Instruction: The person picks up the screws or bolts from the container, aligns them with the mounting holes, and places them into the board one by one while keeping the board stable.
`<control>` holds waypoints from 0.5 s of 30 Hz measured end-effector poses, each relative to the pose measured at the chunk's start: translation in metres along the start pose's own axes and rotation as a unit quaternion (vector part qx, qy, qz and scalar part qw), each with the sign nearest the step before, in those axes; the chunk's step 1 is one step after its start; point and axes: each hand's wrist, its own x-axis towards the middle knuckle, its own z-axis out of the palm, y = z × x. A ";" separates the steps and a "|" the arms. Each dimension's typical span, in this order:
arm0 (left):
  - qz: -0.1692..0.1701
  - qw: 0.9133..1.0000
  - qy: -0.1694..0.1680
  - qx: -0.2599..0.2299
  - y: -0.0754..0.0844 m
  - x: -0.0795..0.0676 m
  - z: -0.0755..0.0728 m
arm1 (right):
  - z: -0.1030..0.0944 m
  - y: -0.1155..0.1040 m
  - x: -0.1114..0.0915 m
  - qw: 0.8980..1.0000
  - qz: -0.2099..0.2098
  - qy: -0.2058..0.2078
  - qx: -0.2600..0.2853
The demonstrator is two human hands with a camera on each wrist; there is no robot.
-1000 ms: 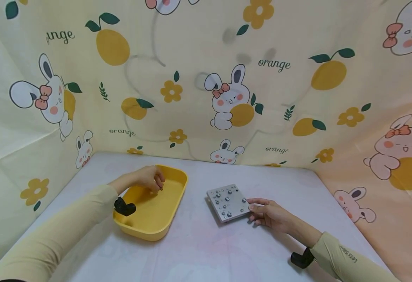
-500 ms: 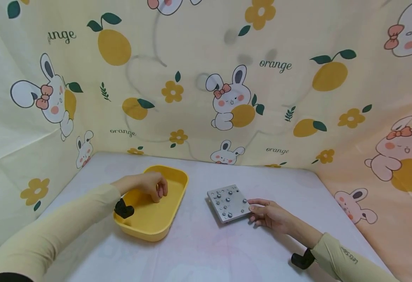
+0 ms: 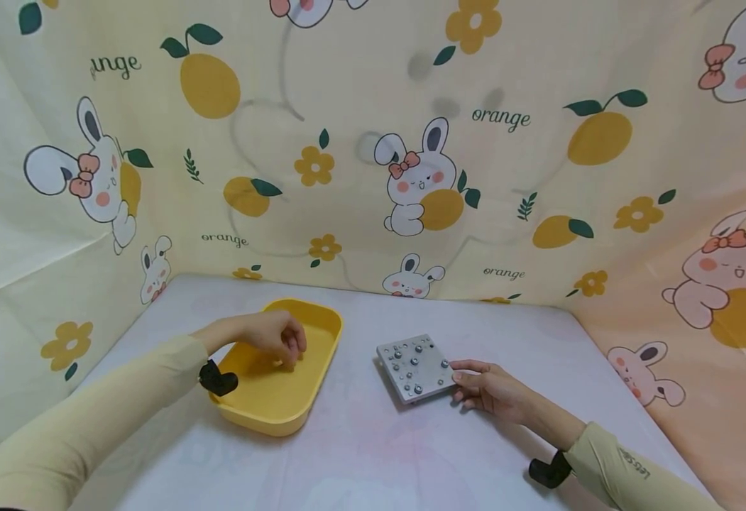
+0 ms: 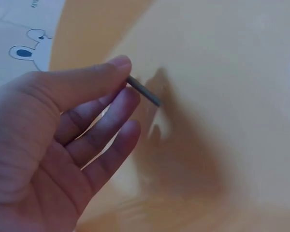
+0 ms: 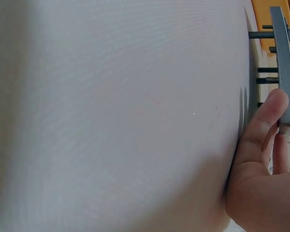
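In the head view my left hand (image 3: 277, 339) is over the inside of a yellow tray (image 3: 289, 411), knuckles up. The left wrist view shows its thumb and index finger pinching a thin, dark metal pin (image 4: 146, 92), whose free end points at the tray floor; the other end is hidden by the fingers. My right hand (image 3: 489, 389) grips the right corner of a square grey metal plate (image 3: 406, 372), thumb on one face and fingers below. Several bolts and small holes dot the plate's top. In the right wrist view, dark bolt shanks (image 5: 262, 35) stick out of its underside.
A white-covered table (image 3: 373, 454) lies under everything. Cream cloth with rabbits and oranges (image 3: 347, 206) walls in the back and both sides. Each wrist carries a black camera mount, such as the left one (image 3: 218, 378).
My left hand has shifted slightly right and toward me within the tray, and its fingers have turned more downward. The right hand and the plate have stayed put.
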 end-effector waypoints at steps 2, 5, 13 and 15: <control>0.014 1.000 0.003 -0.012 0.000 -0.001 0.000 | 0.000 0.000 0.000 1.000 0.000 0.000 0.000; 0.027 0.999 0.008 -0.022 0.002 -0.002 0.000 | -0.001 -0.001 0.000 1.000 0.004 -0.001 0.003; 0.079 0.994 0.079 -0.018 0.019 -0.004 -0.004 | -0.001 -0.001 0.000 1.000 0.005 -0.006 0.005; 0.104 0.988 0.115 -0.019 0.027 -0.003 -0.006 | 0.000 -0.001 0.000 1.000 0.000 -0.007 0.005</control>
